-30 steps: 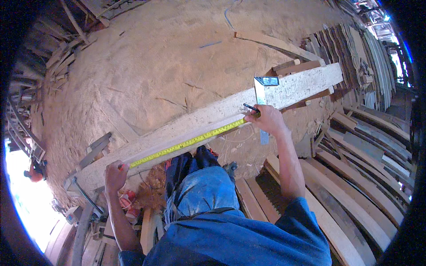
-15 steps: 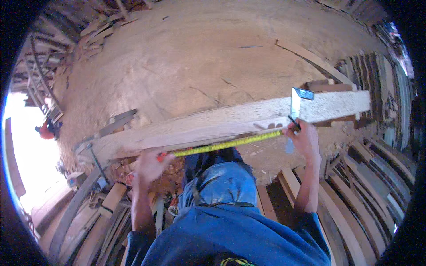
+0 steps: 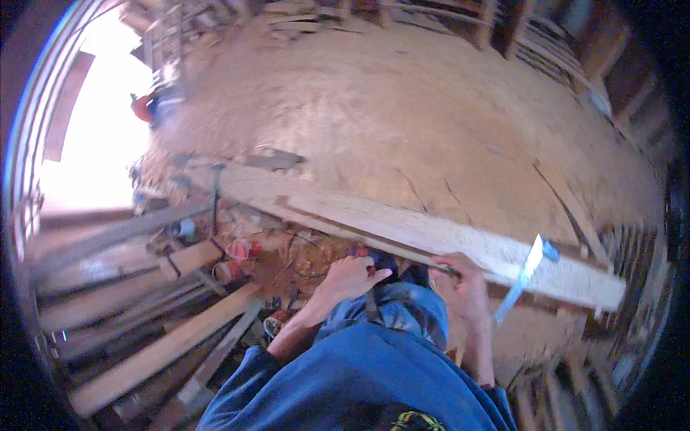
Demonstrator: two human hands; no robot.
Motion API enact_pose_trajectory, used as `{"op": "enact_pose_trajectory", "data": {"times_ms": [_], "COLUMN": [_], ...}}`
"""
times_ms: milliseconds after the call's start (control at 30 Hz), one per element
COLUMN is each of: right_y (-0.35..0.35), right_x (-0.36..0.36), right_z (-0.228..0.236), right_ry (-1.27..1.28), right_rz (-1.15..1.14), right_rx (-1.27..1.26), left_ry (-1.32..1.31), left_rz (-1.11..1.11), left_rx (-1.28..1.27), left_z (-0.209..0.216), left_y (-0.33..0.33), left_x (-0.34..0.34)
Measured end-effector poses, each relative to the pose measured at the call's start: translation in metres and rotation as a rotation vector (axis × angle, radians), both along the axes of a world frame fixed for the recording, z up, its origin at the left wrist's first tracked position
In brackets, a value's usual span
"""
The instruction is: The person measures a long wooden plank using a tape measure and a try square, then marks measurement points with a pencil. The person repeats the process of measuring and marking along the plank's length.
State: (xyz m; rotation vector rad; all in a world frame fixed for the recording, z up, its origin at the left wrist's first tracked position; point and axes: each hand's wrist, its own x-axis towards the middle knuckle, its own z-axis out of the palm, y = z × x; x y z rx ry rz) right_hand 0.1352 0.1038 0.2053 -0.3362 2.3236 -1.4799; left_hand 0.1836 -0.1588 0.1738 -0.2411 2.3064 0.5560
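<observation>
Bare-handed work at a long pale beam (image 3: pixel 496 251), which runs obliquely across the view and slopes down toward its right end. Left hand (image 3: pixel 351 279): on the near side of the beam, before its middle and apart from it; the grip is closed around a tape measure (image 3: pixel 371 271), mostly hidden by the fingers, with only a little red and black showing. Right hand (image 3: pixel 463 286): at the near edge of the beam, right of its middle; the grip is pinched on a dark pen (image 3: pixel 451 271), largely covered. Whether this hand touches the wood cannot be told. A metal square (image 3: pixel 528 269) lies across the beam toward its right end, the handle at the far edge, the blade projecting past the near edge. A dark bar (image 3: pixel 215 197) stands against the left end of the beam. On the near side of that end are a red container (image 3: pixel 239 250) and, farther out, loose timbers (image 3: pixel 165 352). Beyond the far edge, dark offcuts (image 3: pixel 277 158) lie near the left end, and a sandy-coloured floor (image 3: pixel 374 122) extends behind.
</observation>
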Motion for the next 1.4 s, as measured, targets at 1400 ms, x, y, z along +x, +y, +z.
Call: {"op": "enact_pose_trajectory", "data": {"times_ms": [1400], "right_y": [-0.027], "right_x": [-0.056], "right_z": [-0.078], "right_ry": [0.006], "right_rz": [-0.424], "right_rx": [-0.383], "left_ry": [0.249], "left_rz": [1.108], "left_rx": [0.029], "left_z": [-0.225], "left_y": [-0.153], "left_x": [0.152]}}
